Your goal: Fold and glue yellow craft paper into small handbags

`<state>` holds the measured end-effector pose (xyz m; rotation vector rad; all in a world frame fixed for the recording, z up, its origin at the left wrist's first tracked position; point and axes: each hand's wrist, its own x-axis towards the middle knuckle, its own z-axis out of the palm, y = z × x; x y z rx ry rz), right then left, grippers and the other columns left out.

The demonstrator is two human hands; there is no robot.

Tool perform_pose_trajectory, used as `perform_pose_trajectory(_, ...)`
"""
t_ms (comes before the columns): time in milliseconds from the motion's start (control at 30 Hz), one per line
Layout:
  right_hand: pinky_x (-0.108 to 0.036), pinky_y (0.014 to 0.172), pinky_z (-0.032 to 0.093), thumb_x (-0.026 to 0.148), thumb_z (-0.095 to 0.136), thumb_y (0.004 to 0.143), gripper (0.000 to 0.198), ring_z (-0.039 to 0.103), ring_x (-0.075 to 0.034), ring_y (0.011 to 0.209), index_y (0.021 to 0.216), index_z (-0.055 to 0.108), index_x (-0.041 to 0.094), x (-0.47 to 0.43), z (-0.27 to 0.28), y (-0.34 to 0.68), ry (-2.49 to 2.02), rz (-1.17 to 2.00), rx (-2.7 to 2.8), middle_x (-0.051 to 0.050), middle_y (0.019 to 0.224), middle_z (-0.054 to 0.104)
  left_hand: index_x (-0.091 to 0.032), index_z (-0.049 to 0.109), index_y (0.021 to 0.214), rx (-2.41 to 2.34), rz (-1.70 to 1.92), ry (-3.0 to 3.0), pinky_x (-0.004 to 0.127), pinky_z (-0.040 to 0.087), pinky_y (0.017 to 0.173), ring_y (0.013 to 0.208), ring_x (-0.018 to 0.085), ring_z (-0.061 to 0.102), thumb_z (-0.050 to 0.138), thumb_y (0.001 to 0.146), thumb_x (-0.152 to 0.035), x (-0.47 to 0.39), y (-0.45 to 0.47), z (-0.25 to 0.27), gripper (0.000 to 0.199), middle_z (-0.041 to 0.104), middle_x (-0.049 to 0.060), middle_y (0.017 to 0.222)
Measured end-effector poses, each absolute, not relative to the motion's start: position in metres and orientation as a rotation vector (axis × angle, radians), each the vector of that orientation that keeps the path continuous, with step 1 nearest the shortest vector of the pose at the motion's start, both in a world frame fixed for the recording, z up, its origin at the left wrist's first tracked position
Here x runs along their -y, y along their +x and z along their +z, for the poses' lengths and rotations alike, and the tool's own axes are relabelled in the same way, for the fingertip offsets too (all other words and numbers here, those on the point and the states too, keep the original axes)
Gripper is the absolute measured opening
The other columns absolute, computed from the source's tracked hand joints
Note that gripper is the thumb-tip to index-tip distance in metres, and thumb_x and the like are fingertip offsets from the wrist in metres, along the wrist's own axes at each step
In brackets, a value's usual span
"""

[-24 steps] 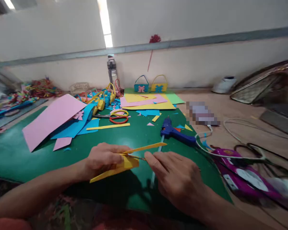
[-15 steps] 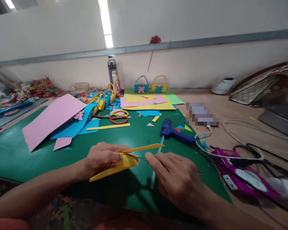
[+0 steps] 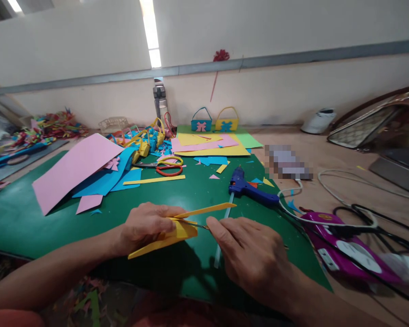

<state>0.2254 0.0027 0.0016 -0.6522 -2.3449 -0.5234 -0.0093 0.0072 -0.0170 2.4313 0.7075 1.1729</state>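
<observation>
My left hand [image 3: 143, 223] is closed on a folded yellow foam piece [image 3: 184, 231], from which one strip sticks out to the right and another toward the lower left. In my right hand [image 3: 254, 247], pinched between thumb and fingers, is a thin metal tool [image 3: 200, 225]. Its tip reaches in between the yellow layers, where the end is hidden. Just beyond my right hand lies a blue glue gun [image 3: 254, 190], with a clear glue stick [image 3: 229, 211] coming out of its back and passing behind my fingers.
Scissors [image 3: 170, 170], pink foam sheets [image 3: 78, 170] and blue ones lie on the green mat [image 3: 98, 231]. Two small finished foam bags [image 3: 201, 125] stand by the wall. At right are a purple power strip [image 3: 347, 250] with cables and a pixelated device [image 3: 288, 163].
The metal tool has slid slightly further along the opening of the yellow foam piece. Both hands otherwise stay almost where they were.
</observation>
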Motion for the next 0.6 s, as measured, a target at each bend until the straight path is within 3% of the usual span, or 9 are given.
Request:
perform_pose_trajectory(367, -0.026, 0.054, 0.042, 0.006, 0.032, 0.083, 0.028, 0.055, -0.013, 0.055, 0.096, 0.056, 0.010, -0.0022, 0.0005, 0.2236, -0.650, -0.488, 2.386, -0.003, 0.062, 0.060, -0.016, 0.056, 0.093, -0.558, 1.373, 2.613, 0.017, 0.048, 0.058, 0.070, 0.012, 0.065, 0.055, 0.080, -0.018, -0.0093, -0.0050, -0.0160, 0.014, 0.068, 0.014, 0.097)
perform_pose_trajectory(600, -0.027, 0.056, 0.044, 0.007, 0.031, 0.084, 0.028, 0.056, -0.014, 0.058, 0.095, 0.057, 0.008, -0.0036, -0.0028, 0.2257, -0.612, -0.489, 2.379, -0.005, 0.063, 0.061, -0.016, 0.063, 0.094, -0.784, 1.161, 2.447, 0.018, 0.050, 0.056, 0.066, 0.013, 0.066, 0.055, 0.079, -0.032, -0.0042, -0.0046, -0.0160, 0.024, 0.070, 0.012, 0.095)
